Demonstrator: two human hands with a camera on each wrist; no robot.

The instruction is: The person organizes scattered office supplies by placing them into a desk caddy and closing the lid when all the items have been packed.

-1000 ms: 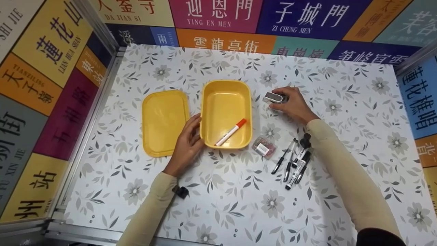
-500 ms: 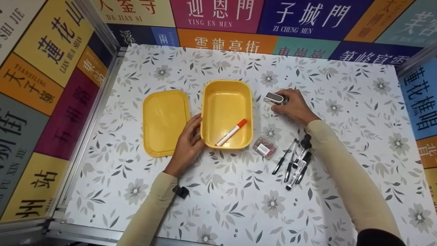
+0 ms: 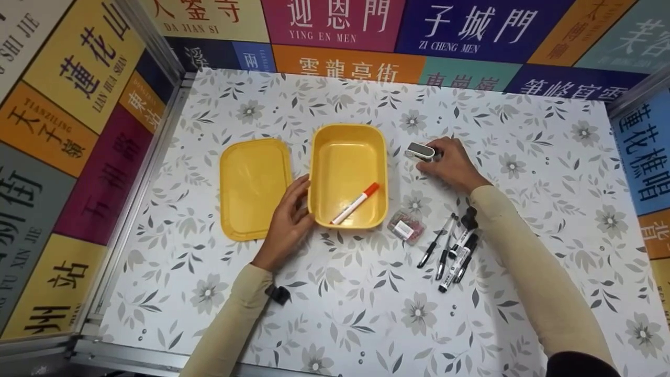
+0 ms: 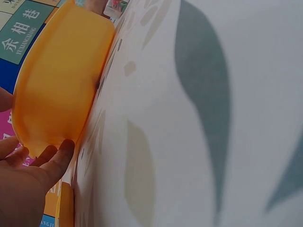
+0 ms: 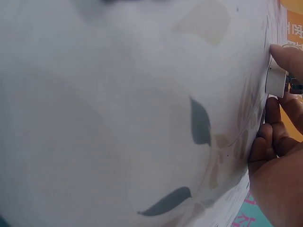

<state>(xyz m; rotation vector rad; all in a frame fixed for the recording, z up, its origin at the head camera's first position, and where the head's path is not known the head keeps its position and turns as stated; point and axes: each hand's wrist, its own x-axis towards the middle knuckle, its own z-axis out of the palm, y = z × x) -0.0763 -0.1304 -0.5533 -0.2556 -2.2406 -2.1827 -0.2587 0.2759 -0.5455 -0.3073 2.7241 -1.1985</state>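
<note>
A yellow plastic box [image 3: 348, 157] stands uncovered on the table, with a red-capped white marker [image 3: 355, 203] lying slantwise inside. My left hand [image 3: 287, 222] rests against its left wall near the front corner; the left wrist view shows fingertips [image 4: 66, 149] touching the yellow side. To the right of the box, my right hand [image 3: 451, 163] holds a small grey-and-white stapler [image 3: 420, 151] between thumb and fingers, close to the tabletop. The right wrist view catches only the stapler's white end [image 5: 275, 80], the rest being hidden by the fingers.
The yellow lid [image 3: 255, 188] lies flat left of the box. Right of the box's front corner sits a small clear case [image 3: 406, 227] of reddish bits. Several black pens and markers [image 3: 450, 254] lie beside it, near my right sleeve. Printed panels [image 3: 340, 57] wall the table.
Both hands stay almost still. The right hand and stapler have shifted very slightly; the box, lid and marker are where they were.
</note>
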